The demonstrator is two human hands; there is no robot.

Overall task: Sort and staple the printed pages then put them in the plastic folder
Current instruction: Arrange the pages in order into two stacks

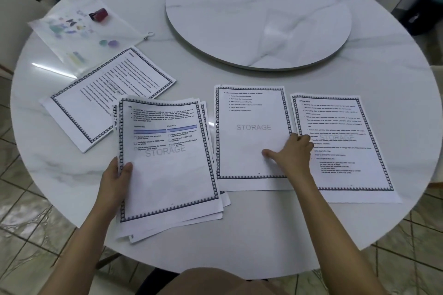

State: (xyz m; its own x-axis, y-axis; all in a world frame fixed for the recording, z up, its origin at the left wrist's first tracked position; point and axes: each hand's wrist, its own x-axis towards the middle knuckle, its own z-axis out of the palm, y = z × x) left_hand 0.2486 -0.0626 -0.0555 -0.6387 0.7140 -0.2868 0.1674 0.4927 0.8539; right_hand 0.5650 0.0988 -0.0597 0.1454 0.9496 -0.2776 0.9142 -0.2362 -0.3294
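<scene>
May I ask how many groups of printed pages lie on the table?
4: tilted page at left, stack in left hand, middle page under right hand, right page; stacked sheets hide others.

The round white marble-look table (196,84) is polished to a gloss and throws back streaks of light. Its raised round turntable (259,19) has the same smooth stone sheen. The white printed paper pages (167,175) look matt. The translucent plastic folder (79,31) is frosted, and the beige floor tiles (24,211) shine.

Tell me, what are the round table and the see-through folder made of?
The table looks like polished marble or marble-look stone: white with grey veins and shiny reflections. The folder seems thin, frosted plastic: the tabletop shows faintly through it.
</scene>
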